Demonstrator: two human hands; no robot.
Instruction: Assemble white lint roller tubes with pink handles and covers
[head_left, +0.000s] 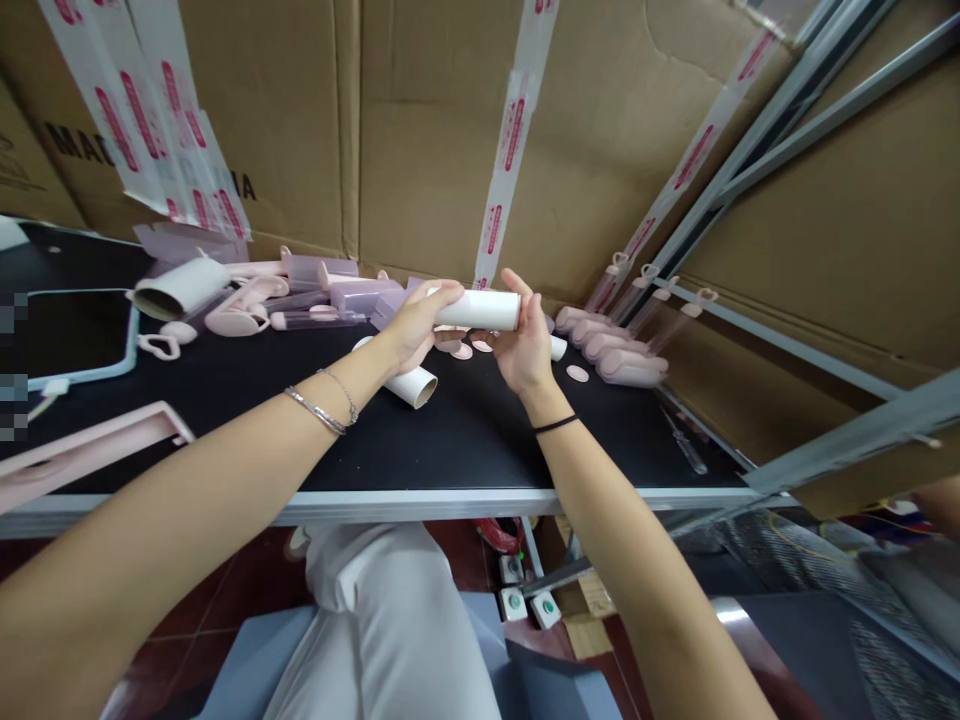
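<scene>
My left hand (420, 325) is closed around one end of a white paper roll (484, 309), held level above the black tabletop. My right hand (526, 345) meets the roll's other end, thumb against the end face and one finger stretched up; its lower fingers are partly hidden beneath the roll. Below my left hand, a second white roll (412, 385) lies with its brown cardboard core showing. Another white roll (558, 348) is partly hidden behind my right hand. Small pink oval discs (461, 351) lie under the held roll, and one more pink disc (577, 373) sits farther right.
Several pink rollers with clear covers (634, 366) stand in a row at right, near a screwdriver (688, 445). Pink handles (247, 305) and purple covers (367, 295) are heaped at back left, beside a white roll (182, 287) and a tablet (79, 335). Cardboard (427, 130) walls the back.
</scene>
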